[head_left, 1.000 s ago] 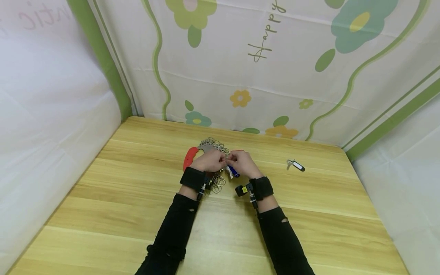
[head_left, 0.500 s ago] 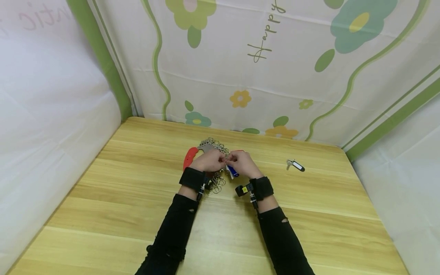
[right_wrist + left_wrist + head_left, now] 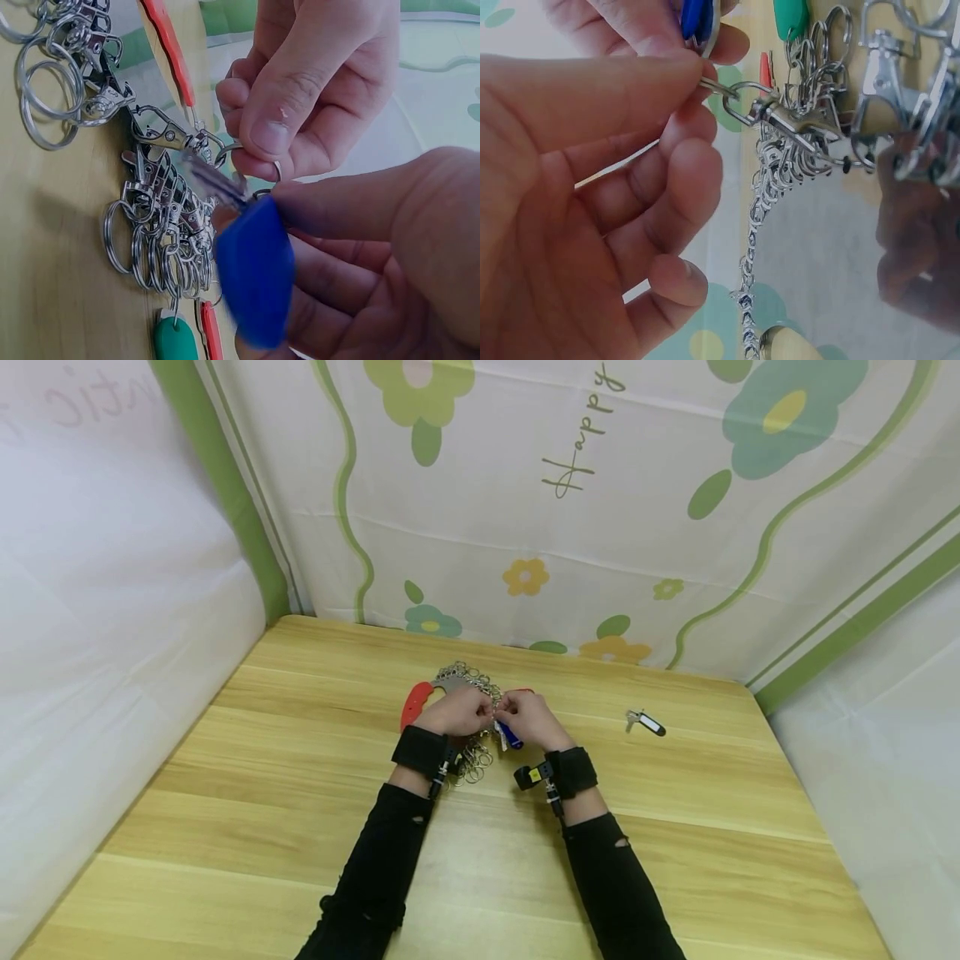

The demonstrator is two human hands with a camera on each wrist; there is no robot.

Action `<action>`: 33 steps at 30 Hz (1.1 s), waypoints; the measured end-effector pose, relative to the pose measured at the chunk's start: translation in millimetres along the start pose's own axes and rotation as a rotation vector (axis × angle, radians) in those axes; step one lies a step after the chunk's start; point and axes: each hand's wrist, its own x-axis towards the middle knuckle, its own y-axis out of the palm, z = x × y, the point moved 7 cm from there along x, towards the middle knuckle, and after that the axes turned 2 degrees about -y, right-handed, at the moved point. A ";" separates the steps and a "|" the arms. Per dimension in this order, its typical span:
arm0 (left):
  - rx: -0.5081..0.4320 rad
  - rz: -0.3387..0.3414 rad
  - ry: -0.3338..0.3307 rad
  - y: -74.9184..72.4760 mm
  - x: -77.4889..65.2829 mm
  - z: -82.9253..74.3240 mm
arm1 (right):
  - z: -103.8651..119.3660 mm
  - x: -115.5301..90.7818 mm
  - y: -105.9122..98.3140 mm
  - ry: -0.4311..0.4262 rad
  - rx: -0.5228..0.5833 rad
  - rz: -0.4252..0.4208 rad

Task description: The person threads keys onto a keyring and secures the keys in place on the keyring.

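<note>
My left hand [image 3: 461, 710] pinches a split key ring [image 3: 279, 171] between thumb and forefinger. That ring is linked to a swivel clasp [image 3: 780, 120], one of several along the edge of a shiny metal plate [image 3: 825, 232]. Right across from it, my right hand [image 3: 528, 714] pinches at the same ring, with a blue key tag [image 3: 255, 274] at its fingers. A silver key [image 3: 214, 180] sticks out beside the tag, blurred. Both hands' fingertips meet over the ring. At the plate's left end is a red handle [image 3: 416, 703], partly covered by my left hand.
Many clasps with empty key rings [image 3: 474, 764] hang around the plate. A green key tag [image 3: 175, 337] hangs among them. Farther right on the wooden table [image 3: 300, 843] lies a key with a black-and-white tag [image 3: 648, 723]. A flower-printed curtain [image 3: 465, 527] rises behind the table.
The blue tag and its key have turned slightly under my right hand. Both hands stay at the same spot.
</note>
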 end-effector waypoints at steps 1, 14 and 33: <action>0.001 -0.002 0.003 0.1 0.3 0.0 | 0.6 -0.2 -0.3 -0.003 0.003 -0.001; 0.011 -0.001 0.000 -0.9 0.4 -1.4 | 2.5 -0.5 -0.6 -0.015 0.009 0.009; 0.022 0.016 -0.040 -0.2 -1.8 -2.3 | 7.9 -4.5 0.2 -0.061 0.014 0.023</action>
